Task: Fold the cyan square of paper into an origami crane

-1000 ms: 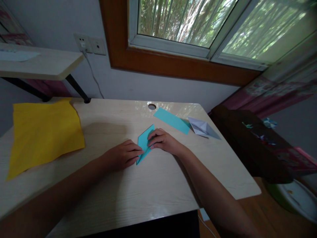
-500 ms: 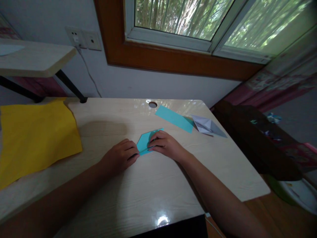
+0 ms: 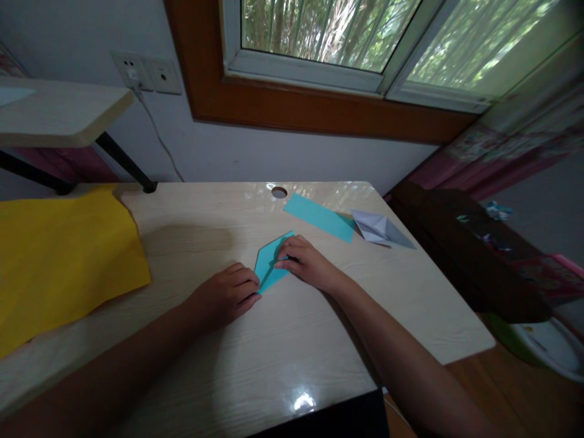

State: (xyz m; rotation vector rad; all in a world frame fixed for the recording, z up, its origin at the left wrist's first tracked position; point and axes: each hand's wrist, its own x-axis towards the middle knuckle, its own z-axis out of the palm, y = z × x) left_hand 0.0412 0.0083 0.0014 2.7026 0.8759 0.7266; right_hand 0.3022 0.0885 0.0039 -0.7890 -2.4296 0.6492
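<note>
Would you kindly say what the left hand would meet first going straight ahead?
The folded turquoise paper, which the left hand touches; beyond it, probably the right hand, depth unclear.

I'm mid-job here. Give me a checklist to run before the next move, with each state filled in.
1. Left-hand grip touching the folded turquoise paper at its near left corner: ok; firmness cannot tell.
2. Right-hand grip on the paper's right part: ok.
3. Fold edges lined up: cannot tell, partly covered.
4. Turquoise strip and white folded paper apart from the right hand: ok.
5. Yellow sheet apart from the left hand: ok.
</note>
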